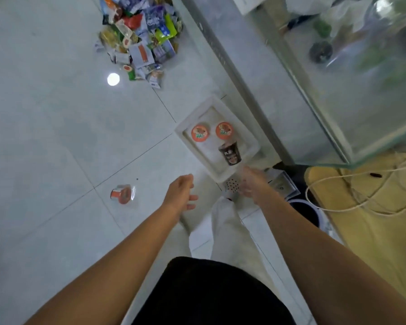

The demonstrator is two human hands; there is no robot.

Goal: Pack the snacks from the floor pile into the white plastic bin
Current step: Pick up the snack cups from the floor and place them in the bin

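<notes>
Snack pile (pixel 138 36) mostly unpacked, far up the floor — white plastic bin (pixel 253 146) holds just three cups. One stray cup (pixel 123 194) lies apart. Left hand (pixel 181 192) and right hand (pixel 250 182) loosely spread, empty, near the bin.

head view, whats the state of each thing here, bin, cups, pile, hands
bin: on floor, partly filled
orange cups: two in bin, lids up
dark cup: in bin, tipped
stray cup: on floor, on its side
pile: unpacked
left hand: open, empty
right hand: open, empty
</notes>
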